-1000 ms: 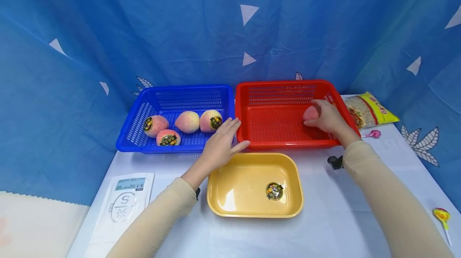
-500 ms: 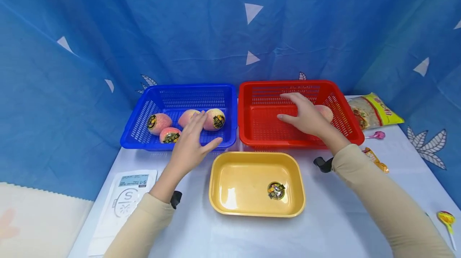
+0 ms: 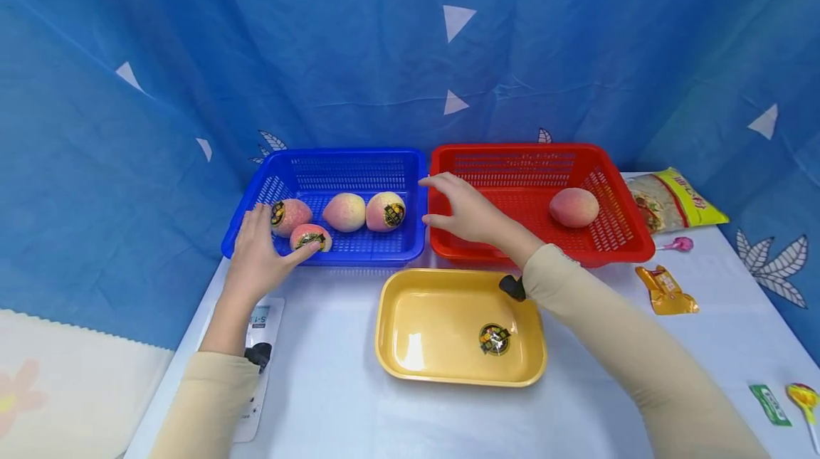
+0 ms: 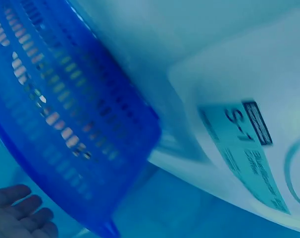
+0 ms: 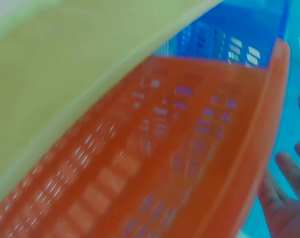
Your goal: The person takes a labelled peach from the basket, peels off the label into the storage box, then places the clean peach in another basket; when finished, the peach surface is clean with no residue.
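In the head view my left hand (image 3: pixel 259 252) is over the front left corner of the blue basket (image 3: pixel 355 257), fingers extended, thumb near a stickered peach (image 3: pixel 311 237). Several pink and yellow peaches lie in that basket, among them a plain one (image 3: pixel 344 212) and one with a black sticker (image 3: pixel 384 211). My right hand (image 3: pixel 470 210) hovers over the left end of the red basket (image 3: pixel 506 252), fingers apart and holding nothing. A single peach (image 3: pixel 574 207) rests at the right in the red basket. Both wrist views are blurred; each shows fingers outside a basket's rim.
A yellow tray (image 3: pixel 442 372) with a round sticker stands in front of the baskets. To the right lie a noodle-like bag (image 3: pixel 679 199), a pink lollipop (image 3: pixel 682 244), an orange wrapped candy (image 3: pixel 666 292), a green packet (image 3: pixel 770 404) and a yellow lollipop (image 3: pixel 802 396). A white pouch (image 3: pixel 265 324) lies left.
My right hand has let go of the peach in the red basket and moved left. My left hand has moved from between the baskets to the blue basket's left end.
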Motion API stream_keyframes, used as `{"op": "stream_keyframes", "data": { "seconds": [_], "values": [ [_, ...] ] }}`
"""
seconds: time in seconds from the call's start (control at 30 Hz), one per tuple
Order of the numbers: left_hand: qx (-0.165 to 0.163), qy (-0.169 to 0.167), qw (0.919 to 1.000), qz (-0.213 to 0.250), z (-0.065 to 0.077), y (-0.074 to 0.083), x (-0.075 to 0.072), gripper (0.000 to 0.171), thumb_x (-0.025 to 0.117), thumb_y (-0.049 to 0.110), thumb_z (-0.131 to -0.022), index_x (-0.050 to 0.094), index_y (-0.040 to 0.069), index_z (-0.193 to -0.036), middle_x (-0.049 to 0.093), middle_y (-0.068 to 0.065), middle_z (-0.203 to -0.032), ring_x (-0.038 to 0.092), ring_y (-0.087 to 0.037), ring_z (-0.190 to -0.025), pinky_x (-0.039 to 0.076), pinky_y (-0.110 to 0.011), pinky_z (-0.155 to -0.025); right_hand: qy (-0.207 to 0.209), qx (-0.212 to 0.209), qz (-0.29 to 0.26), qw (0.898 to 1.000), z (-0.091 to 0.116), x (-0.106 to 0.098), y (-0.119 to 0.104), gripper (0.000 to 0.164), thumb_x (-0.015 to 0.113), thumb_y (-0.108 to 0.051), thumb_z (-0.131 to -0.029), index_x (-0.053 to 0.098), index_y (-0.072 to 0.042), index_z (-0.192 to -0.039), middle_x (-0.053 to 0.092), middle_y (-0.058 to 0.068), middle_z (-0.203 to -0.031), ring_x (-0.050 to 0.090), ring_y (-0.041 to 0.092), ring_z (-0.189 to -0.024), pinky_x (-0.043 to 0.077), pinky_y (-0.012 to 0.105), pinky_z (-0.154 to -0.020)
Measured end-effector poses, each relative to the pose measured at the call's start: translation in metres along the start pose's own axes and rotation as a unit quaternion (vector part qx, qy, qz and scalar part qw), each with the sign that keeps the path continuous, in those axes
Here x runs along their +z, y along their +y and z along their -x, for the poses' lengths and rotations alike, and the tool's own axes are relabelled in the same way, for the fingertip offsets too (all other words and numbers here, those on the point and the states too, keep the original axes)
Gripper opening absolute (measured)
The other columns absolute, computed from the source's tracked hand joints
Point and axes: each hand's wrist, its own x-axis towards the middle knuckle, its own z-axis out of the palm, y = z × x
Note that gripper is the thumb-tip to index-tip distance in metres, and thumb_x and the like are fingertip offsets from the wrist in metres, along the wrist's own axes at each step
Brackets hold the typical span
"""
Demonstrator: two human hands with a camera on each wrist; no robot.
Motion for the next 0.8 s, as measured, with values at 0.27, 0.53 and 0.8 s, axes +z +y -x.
{"op": "stream_keyframes", "data": {
  "seconds": [0.27, 0.53, 0.8],
  "values": [
    [-0.064, -0.044, 0.9968, -0.02, -0.002, -0.02, -0.009, 0.127, 0.063, 0.072, -0.081, -0.003, -0.007, -0.156, -0.011, -0.032, -0.162, -0.01, -0.054, -0.148, 0.008, -0.078, -0.111, -0.038, -0.024, 0.008, 0.999, -0.03, 0.03, -0.026, 0.065, 0.072, -0.028, -0.091, 0.044, -0.016, -0.148, 0.046, 0.007, -0.149, 0.041, 0.026, -0.141, 0.044, 0.043, -0.112],
    [-0.108, -0.064, 0.992, -0.013, -0.007, -0.029, -0.009, 0.132, 0.06, 0.077, -0.079, -0.009, -0.006, -0.155, -0.017, -0.031, -0.16, -0.016, -0.053, -0.147, 0.01, -0.079, -0.109, -0.036, -0.03, 0.049, 0.998, -0.055, 0.056, -0.037, 0.06, 0.07, -0.033, -0.093, 0.049, -0.011, -0.144, 0.048, 0.011, -0.145, 0.042, 0.032, -0.138, 0.038, 0.046, -0.118],
    [-0.119, -0.066, 0.9907, 0.002, -0.008, -0.032, -0.01, 0.136, 0.064, 0.077, -0.076, -0.011, -0.006, -0.154, -0.016, -0.032, -0.16, -0.012, -0.055, -0.147, 0.011, -0.08, -0.108, -0.013, 0.02, 0.12, 0.992, -0.074, 0.075, -0.046, 0.065, 0.072, -0.03, -0.091, 0.045, -0.007, -0.146, 0.046, 0.016, -0.147, 0.042, 0.039, -0.138, 0.04, 0.051, -0.115]
  ]
}}
